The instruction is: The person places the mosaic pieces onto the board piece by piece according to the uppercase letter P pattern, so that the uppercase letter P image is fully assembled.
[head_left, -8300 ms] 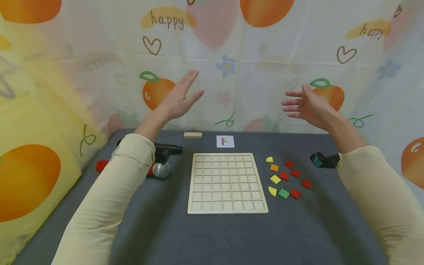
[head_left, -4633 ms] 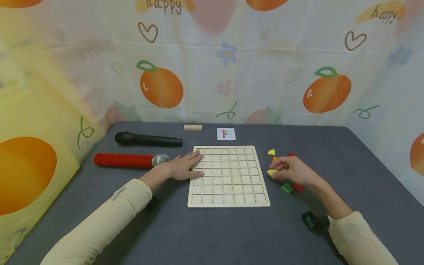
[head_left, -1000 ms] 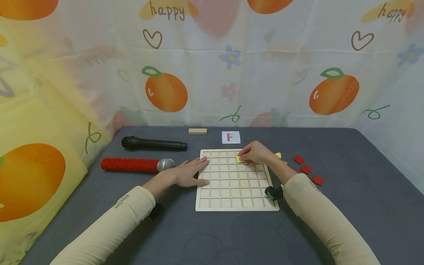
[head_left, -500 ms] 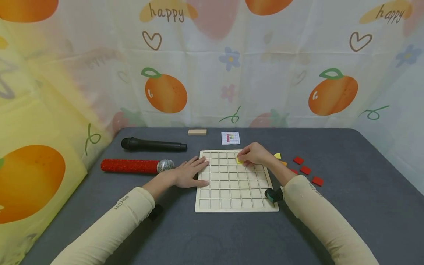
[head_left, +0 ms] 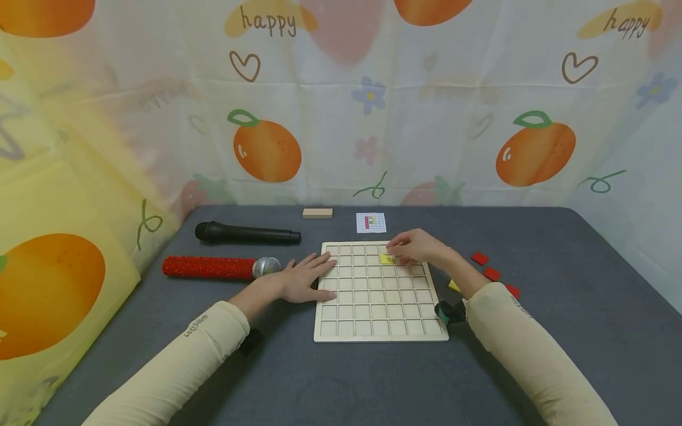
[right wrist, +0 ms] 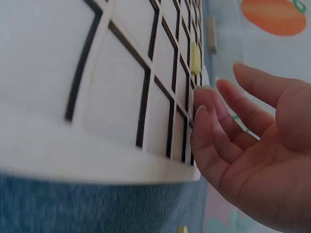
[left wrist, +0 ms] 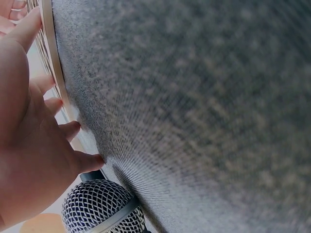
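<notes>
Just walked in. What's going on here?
A person is working at a wooden grid board. Their left grip rests on its left edge; the right grip is over the board, holding nothing visible, beside a yellow tile lying on the grid. Red tiles lie on the table to the right.

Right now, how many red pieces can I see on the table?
3, in a slanting row beside the right arm: far piece, middle piece, near piece, partly covered. Others may be hidden behind it.
</notes>
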### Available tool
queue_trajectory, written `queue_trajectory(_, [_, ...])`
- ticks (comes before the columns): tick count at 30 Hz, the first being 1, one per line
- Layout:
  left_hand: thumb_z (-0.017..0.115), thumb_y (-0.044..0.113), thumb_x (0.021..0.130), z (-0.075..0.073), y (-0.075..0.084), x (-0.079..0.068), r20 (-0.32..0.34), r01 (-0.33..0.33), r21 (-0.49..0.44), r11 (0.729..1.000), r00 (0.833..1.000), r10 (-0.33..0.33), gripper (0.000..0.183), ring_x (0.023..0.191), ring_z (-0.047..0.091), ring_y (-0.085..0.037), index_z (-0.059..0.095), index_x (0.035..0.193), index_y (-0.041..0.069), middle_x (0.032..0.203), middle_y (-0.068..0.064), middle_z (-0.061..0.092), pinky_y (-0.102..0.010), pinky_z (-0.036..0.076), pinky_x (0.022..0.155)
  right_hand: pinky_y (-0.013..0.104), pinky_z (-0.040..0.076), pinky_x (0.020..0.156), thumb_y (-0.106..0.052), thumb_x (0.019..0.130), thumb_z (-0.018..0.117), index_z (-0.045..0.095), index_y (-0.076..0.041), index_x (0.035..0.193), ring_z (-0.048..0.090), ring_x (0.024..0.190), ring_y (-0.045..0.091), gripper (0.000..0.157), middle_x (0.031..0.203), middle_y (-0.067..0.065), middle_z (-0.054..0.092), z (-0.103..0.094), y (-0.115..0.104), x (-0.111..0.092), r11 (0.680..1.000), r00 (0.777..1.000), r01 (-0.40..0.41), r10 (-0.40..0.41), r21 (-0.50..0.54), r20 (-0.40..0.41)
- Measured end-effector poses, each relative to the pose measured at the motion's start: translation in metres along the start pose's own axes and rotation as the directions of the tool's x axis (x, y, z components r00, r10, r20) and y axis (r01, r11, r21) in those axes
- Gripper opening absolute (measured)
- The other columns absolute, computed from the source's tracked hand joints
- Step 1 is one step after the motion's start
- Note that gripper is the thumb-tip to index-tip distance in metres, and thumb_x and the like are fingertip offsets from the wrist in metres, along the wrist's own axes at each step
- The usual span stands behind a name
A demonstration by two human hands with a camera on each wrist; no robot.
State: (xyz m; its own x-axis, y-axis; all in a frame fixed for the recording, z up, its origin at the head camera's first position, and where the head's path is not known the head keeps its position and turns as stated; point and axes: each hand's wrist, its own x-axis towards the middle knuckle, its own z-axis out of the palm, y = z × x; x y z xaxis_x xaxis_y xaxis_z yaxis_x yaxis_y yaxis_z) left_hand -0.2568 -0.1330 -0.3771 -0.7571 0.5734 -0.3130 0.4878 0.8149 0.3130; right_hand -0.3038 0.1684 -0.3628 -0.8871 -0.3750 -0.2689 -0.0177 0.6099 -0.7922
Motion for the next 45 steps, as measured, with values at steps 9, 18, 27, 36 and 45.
queue_trajectory(9, [0.05,0.059,0.092,-0.002,0.001,0.001,0.02,0.016,0.016,1.0,1.0,-0.016,0.082,0.144,0.004,-0.031,0.016,0.154,0.018,0.159,-0.004,0.006,-0.063,0.006,0.107,0.039,0.05,0.084,-0.025,0.1,0.053,0.052,0.001,0.133,0.059,0.101,0.03,0.043,0.124,0.02,0.056,-0.026,0.016,-0.022,0.996,0.999,0.043,-0.044,0.084,0.008])
queue_trajectory(18, [0.052,0.058,0.091,-0.006,0.003,0.0,0.035,0.028,-0.006,1.0,0.999,-0.028,0.082,0.144,0.004,-0.03,0.017,0.154,0.018,0.159,-0.004,0.007,-0.063,0.006,0.107,0.041,0.047,0.091,-0.028,0.099,0.054,0.044,0.004,0.137,0.055,0.105,0.033,0.052,0.126,0.026,0.051,-0.039,0.035,-0.04,0.968,0.998,0.061,-0.051,0.245,-0.045])
queue_trajectory(27, [0.051,0.059,0.091,-0.005,0.001,0.002,0.042,0.023,0.0,1.0,0.999,-0.023,0.083,0.144,0.004,-0.03,0.017,0.154,0.018,0.159,-0.005,0.007,-0.064,0.007,0.107,0.04,0.044,0.096,-0.027,0.102,0.047,0.033,0.005,0.144,0.049,0.121,0.036,0.055,0.134,0.03,0.042,-0.052,0.059,-0.056,0.945,0.992,0.098,-0.066,0.314,-0.112])
queue_trajectory(36, [0.05,0.059,0.091,-0.01,0.001,0.001,0.039,0.029,0.021,0.999,0.999,-0.03,0.083,0.144,0.005,-0.03,0.016,0.154,0.018,0.159,-0.005,0.006,-0.064,0.007,0.107,0.041,0.04,0.1,-0.029,0.102,0.048,0.033,0.004,0.144,0.04,0.126,0.038,0.056,0.141,0.025,0.037,-0.058,0.063,-0.058,0.939,0.985,0.113,-0.062,0.325,-0.162])
queue_trajectory(45, [0.05,0.06,0.091,-0.008,0.004,0.0,0.045,0.035,0.008,0.999,0.998,-0.035,0.083,0.144,0.003,-0.03,0.016,0.154,0.018,0.159,-0.004,0.006,-0.063,0.005,0.107,0.051,0.037,0.1,-0.015,0.099,0.054,0.037,0.004,0.142,0.041,0.124,0.042,0.049,0.141,0.027,0.037,-0.058,0.069,-0.065,0.973,0.984,0.129,-0.101,0.191,-0.148])
